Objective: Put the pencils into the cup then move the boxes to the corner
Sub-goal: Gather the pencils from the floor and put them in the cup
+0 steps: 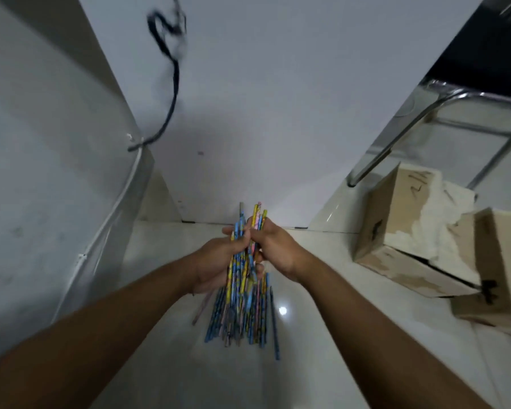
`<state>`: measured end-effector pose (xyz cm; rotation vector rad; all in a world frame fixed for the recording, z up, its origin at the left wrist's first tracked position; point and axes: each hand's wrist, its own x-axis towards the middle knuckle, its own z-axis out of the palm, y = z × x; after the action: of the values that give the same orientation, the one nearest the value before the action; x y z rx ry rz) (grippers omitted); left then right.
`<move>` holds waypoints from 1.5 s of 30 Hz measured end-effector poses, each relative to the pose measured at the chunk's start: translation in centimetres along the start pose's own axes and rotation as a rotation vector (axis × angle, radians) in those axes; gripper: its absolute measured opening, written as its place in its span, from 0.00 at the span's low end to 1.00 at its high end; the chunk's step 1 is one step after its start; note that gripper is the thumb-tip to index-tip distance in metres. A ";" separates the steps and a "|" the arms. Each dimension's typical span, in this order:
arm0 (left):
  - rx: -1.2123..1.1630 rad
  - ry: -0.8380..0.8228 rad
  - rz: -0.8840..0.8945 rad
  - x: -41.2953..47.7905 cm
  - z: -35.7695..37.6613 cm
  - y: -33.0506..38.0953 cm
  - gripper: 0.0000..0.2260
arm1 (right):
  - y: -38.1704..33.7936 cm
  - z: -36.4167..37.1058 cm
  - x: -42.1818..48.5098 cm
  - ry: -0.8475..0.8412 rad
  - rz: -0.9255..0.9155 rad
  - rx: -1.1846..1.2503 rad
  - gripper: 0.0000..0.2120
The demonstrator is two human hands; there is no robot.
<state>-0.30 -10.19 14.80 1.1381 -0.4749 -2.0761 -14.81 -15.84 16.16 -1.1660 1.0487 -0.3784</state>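
A bundle of several colourful pencils (242, 308), blue, yellow and pink, is held above the pale tiled floor in the middle of the view. My left hand (216, 264) grips the bundle from the left. My right hand (275, 246) grips the upper part of the same bundle from the right, and the tips stick up past my fingers. Two worn cardboard boxes lie on the floor at the right: one box (407, 228) nearer the wall, the other box (496, 267) at the right edge. No cup is in view.
A white wall (278, 98) stands ahead, meeting the floor (322, 335) in a corner at the left. A black cable (171, 84) hangs down the wall. A metal chair frame (425, 119) stands behind the boxes at the right.
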 end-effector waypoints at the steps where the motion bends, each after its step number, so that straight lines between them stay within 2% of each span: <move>1: -0.020 0.038 0.005 -1.9 1.7 1.7 0.19 | -2.9 -0.2 -1.4 -0.010 0.024 0.042 0.11; 4: -0.032 0.113 0.037 -6.4 4.6 3.0 0.18 | -7.3 0.8 -5.5 -0.036 0.095 0.125 0.12; 6: 0.050 0.087 0.048 -10.2 7.2 5.3 0.14 | -11.0 1.4 -8.6 -0.029 0.160 0.123 0.15; 8: 0.131 0.061 0.073 -13.9 10.0 7.5 0.16 | -14.6 1.7 -12.0 -0.020 0.175 0.118 0.16; 11: 0.067 0.176 0.153 -19.3 15.1 11.2 0.13 | -19.6 2.3 -18.1 -0.001 0.126 0.211 0.19; 13: -0.099 0.255 0.276 -22.5 19.2 13.9 0.08 | -22.4 3.4 -22.6 0.125 0.232 0.430 0.21; 15: -0.197 0.326 0.400 -25.2 23.3 16.5 0.05 | -24.6 4.8 -27.2 0.224 0.401 0.758 0.22; 17: -0.162 0.413 0.466 -28.8 28.2 19.8 0.06 | -28.5 6.1 -32.5 0.179 0.467 1.045 0.22; 19: -0.089 0.476 0.496 -32.3 32.9 22.1 0.07 | -32.5 6.9 -36.8 0.166 0.432 1.193 0.21; 22: -0.009 0.507 0.501 -37.2 39.7 24.1 0.08 | -39.6 6.5 -40.5 0.239 0.334 1.255 0.17; 25: 0.043 0.569 0.537 -40.1 44.8 25.2 0.10 | -45.2 5.4 -42.0 0.298 0.326 1.230 0.14; 28: 0.094 0.641 0.583 -42.3 47.9 27.2 0.11 | -49.3 4.9 -43.6 0.260 0.348 1.200 0.19; 31: 0.134 0.717 0.608 -43.9 48.9 29.3 0.07 | -52.3 4.6 -44.3 0.245 0.295 1.193 0.20; 34: 0.233 0.754 0.599 -45.0 48.0 31.5 0.05 | -54.1 4.4 -43.4 0.312 0.262 1.182 0.17; 38: 0.325 0.692 0.470 -45.7 45.4 34.0 0.11 | -55.5 4.9 -41.5 0.310 0.304 1.113 0.11; 41: 0.446 0.673 0.483 -45.2 42.0 36.7 0.14 | -57.1 5.7 -39.3 0.303 0.298 1.073 0.08; 45: 0.556 0.769 0.509 -43.2 36.8 42.0 0.14 | -58.4 5.8 -36.2 0.317 0.301 1.006 0.09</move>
<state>1.54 -7.73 85.30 1.7848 -0.8585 -0.9737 -13.30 -9.60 84.78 -0.0464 1.0719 -0.7493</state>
